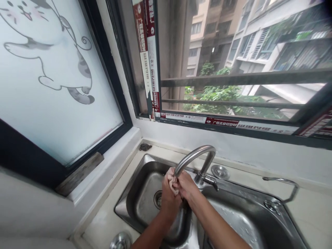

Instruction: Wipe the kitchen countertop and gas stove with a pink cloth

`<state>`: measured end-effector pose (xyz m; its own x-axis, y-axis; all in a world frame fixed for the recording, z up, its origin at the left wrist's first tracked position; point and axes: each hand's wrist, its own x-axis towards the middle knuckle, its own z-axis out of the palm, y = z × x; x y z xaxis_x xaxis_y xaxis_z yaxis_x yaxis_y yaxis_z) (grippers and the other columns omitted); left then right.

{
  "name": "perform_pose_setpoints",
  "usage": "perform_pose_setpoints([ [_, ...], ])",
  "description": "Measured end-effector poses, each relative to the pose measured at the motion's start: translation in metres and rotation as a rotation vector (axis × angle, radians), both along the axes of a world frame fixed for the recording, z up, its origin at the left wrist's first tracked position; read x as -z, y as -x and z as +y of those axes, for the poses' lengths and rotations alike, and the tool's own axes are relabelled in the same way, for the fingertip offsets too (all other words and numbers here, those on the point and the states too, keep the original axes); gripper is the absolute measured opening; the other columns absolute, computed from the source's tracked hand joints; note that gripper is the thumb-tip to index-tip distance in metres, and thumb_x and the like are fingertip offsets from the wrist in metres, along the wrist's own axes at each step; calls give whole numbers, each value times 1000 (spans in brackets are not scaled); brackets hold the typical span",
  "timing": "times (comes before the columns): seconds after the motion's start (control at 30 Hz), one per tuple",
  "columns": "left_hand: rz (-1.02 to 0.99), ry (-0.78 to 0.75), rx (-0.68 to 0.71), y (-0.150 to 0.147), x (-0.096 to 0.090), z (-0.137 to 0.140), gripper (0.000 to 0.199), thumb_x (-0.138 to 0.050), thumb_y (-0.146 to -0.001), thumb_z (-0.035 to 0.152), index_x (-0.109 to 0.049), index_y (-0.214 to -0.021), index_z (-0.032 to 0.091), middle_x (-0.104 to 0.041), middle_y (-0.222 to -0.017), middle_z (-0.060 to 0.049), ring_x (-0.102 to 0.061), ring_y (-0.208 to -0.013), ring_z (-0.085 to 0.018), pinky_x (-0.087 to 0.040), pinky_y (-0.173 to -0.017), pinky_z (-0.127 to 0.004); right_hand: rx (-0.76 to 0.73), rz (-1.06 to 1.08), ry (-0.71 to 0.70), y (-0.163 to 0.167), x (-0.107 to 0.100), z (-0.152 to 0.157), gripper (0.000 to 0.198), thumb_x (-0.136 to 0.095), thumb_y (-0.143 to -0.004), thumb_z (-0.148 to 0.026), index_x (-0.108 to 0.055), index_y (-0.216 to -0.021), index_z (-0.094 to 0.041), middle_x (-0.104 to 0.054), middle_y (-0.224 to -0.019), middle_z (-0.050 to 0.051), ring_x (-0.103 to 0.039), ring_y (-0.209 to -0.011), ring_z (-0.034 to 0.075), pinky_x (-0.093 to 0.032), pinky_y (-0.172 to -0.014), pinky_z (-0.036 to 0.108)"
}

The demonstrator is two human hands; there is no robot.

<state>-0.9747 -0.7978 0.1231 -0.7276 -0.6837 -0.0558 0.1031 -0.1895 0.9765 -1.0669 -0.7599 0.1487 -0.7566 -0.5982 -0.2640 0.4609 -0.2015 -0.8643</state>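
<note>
Both hands meet under the spout of the steel faucet (pixel 195 152), above the left sink basin (pixel 145 186). A pale pinkish cloth (pixel 172 180) is bunched up between them. My left hand (pixel 168 199) is closed round the cloth from the left and below. My right hand (pixel 185 183) grips it from the right, close by the spout, its fingertips partly hidden. Whether water runs from the spout I cannot tell. Below the hands shows the drain (pixel 157 199) of the left basin.
To the right lies a second basin (pixel 233 214) with wet drops. A steel scouring pad (pixel 145 147) sits at the back left corner. Round metal sink strainers (pixel 220 171) and a bent metal tube (pixel 293 188) stand about the rim. The window frame (pixel 228 124) rises behind.
</note>
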Motion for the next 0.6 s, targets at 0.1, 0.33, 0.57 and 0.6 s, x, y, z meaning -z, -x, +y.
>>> perform_pose_setpoints([
  [0.1, 20, -201, 24, 8, -7, -15, 53, -77, -64, 23, -62, -115, 23, -71, -115, -9, -63, -112, -26, -46, -100, -34, -28, 66, -45, 13, -2, 16, 37, -78, -64, -50, -57, -68, -20, -55, -58, -3, -40, -47, 8, -27, -43, 23],
  [0.33, 10, -450, 165, 11, -34, -38, 33, -75, -70, 40, -68, -92, 17, -75, -86, -8, -72, -84, -25, -55, -79, -35, -195, 111, -53, 17, 24, 60, 72, -90, -58, -46, -62, -120, -22, -73, -89, 1, -66, -78, 19, -51, -77, 33],
  [0.57, -27, -545, 202, 10, -35, -56, 35, -79, -71, 45, -70, -92, 19, -77, -81, -5, -73, -89, -24, -56, -86, -35, -108, 71, 56, 13, 37, 55, 61, -71, -73, -70, -70, -109, -20, -76, -95, 10, -71, -90, 27, -52, -89, 44],
  [0.6, -47, -560, 224, 10, -32, -57, 37, -78, -73, 49, -71, -90, 18, -77, -81, -6, -73, -91, -25, -56, -87, -36, -52, 176, 7, 11, 36, 47, 61, -62, -79, -74, -70, -106, -20, -75, -91, 11, -71, -87, 27, -53, -85, 43],
])
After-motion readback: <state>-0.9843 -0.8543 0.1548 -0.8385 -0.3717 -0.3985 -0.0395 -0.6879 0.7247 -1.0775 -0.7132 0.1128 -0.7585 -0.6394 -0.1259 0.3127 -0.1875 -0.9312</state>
